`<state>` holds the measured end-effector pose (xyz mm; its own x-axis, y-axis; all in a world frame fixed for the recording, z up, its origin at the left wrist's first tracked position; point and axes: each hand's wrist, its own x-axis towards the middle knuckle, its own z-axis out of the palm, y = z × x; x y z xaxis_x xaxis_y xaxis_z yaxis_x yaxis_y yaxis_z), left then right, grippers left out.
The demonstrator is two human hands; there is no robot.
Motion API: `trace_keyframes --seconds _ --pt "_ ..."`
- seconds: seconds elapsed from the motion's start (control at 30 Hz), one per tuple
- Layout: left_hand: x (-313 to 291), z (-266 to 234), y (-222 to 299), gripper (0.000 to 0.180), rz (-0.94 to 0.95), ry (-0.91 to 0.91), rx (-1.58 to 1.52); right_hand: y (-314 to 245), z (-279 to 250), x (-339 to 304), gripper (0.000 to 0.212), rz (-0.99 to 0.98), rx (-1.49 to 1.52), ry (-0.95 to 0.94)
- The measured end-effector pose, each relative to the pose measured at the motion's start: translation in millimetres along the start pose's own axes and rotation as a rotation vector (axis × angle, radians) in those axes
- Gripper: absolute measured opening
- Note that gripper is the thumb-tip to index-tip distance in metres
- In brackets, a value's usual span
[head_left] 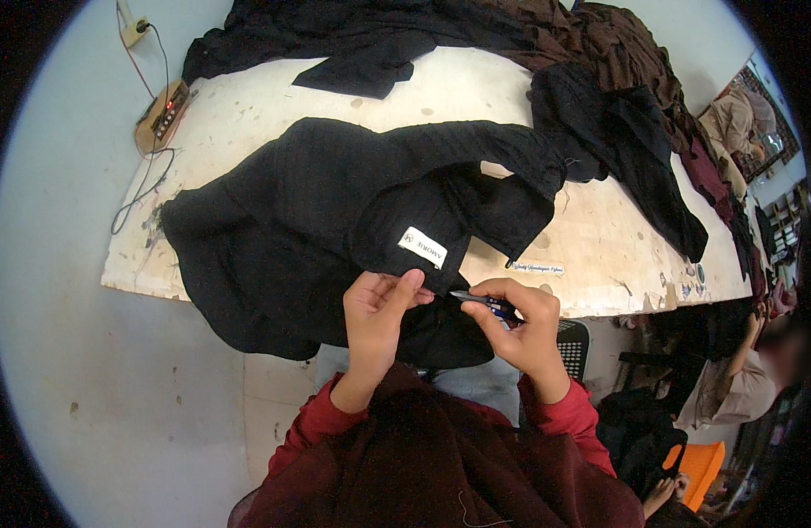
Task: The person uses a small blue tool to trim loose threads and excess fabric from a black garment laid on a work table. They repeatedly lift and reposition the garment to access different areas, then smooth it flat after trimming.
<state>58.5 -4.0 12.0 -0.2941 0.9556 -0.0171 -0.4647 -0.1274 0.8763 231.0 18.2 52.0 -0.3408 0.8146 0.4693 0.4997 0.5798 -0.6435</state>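
A black garment (291,194) lies spread over the near part of the table, its lower edge hanging over the front. A white label (423,248) is attached to it, just beyond my hands. My left hand (374,308) pinches the black cloth between thumb and fingers beside the label. In my right hand (524,321) is a pair of thread snips (466,297), dark with some blue, gripped between thumb and fingers. Its tips point left and touch or nearly touch the cloth by my left fingertips; the exact contact is too small to tell.
More black cloth (352,35) and brown cloth (599,44) is heaped along the pale table's (238,114) far edge. A wooden box with a red light (161,114) and cables sits at the left corner. A chair (574,343) and a person (731,387) are at the right.
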Motion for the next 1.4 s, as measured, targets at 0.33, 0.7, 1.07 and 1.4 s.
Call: trace_keyframes --seconds 0.33,0.7,1.07,1.4 --pt "-1 1 2 0.013 -0.012 -0.002 0.008 -3 4 8 0.022 -0.095 -0.034 0.011" --pt "0 -4 -3 0.013 -0.019 -0.016 -0.056 9 9 -6 0.019 0.033 0.097 0.047" --pt "1 -7 -5 0.014 -0.041 -0.025 -0.032 6 15 -1 0.018 -0.002 0.015 0.099" --pt "0 -6 -6 0.015 -0.061 -0.028 -0.063 -7 18 3 0.023 0.150 0.355 0.127"
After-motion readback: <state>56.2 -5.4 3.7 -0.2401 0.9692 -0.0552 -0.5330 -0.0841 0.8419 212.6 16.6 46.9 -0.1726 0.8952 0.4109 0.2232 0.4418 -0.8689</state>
